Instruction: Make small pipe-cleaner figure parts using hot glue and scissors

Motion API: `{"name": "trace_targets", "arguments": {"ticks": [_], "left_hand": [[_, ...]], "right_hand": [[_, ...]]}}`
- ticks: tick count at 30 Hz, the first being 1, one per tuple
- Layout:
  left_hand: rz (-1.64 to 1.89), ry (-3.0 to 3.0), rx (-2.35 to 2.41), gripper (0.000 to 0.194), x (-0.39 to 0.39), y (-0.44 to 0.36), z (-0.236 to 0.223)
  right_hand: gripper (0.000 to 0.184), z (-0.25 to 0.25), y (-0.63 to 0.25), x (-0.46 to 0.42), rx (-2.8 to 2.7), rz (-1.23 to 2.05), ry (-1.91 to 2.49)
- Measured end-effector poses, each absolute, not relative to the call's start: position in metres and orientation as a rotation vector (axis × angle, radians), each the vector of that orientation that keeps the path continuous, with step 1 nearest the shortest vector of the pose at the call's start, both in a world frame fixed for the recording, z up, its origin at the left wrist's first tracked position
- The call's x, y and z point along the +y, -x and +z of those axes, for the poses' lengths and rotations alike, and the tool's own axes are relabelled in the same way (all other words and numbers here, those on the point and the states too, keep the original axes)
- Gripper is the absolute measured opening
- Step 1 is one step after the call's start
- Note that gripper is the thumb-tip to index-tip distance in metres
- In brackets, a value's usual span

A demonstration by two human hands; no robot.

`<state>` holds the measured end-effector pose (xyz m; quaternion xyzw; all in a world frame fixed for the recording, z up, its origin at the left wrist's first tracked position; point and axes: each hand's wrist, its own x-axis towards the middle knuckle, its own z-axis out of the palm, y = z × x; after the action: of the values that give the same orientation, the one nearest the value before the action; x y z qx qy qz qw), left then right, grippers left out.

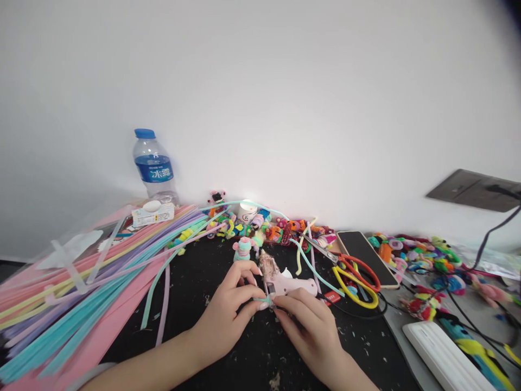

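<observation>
My left hand [228, 301] and my right hand [311, 326] meet over the black work surface, fingertips pinched together on a short mint-green pipe cleaner piece [266, 300]. Most of that piece is hidden by the fingers. Just beyond them lies a pale pink glue gun [291, 285] with a crusted, brownish nozzle end. Behind my left fingers stands a small mint-and-pink pipe cleaner figure [243, 248] with round ears. To the right, scissors [358, 274] with orange and yellow handles rest near a mint pipe cleaner strand.
Long bundled pipe cleaners [134, 288] in pastel colours spread across the left. A water bottle [153, 165] stands by the wall, near a small white box [152, 215]. Several finished figures [280, 232] line the back. Right are a phone [366, 258], a white power strip [445, 355] and black cables.
</observation>
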<state>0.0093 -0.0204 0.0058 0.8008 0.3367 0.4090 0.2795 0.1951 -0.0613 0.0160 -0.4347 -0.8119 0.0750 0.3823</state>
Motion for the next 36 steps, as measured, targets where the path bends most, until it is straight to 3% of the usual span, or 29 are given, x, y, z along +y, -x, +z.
{"name": "trace_targets", "arguments": {"ticks": [10, 17, 23, 32, 36], "left_hand": [[1.071, -2.383, 0.867, 0.018, -0.023, -0.003, 0.004], [1.279, -2.65, 0.744, 0.013, -0.017, -0.002, 0.006], [1.198, -2.83, 0.712, 0.013, -0.014, 0.002, 0.01], [1.287, -2.78, 0.718, 0.018, -0.014, 0.003, 0.01], [1.296, -2.754, 0.689, 0.018, -0.015, 0.003, 0.009]], "right_hand": [[0.017, 0.017, -0.19, -0.062, -2.028, 0.334, 1.14], [0.015, 0.021, -0.191, -0.061, -2.019, 0.454, 1.236], [0.015, 0.021, -0.192, -0.06, -2.006, 0.514, 1.264], [0.016, 0.016, -0.193, -0.064, -1.87, 0.503, 1.198], [0.018, 0.013, -0.193, -0.065, -1.857, 0.644, 1.245]]}}
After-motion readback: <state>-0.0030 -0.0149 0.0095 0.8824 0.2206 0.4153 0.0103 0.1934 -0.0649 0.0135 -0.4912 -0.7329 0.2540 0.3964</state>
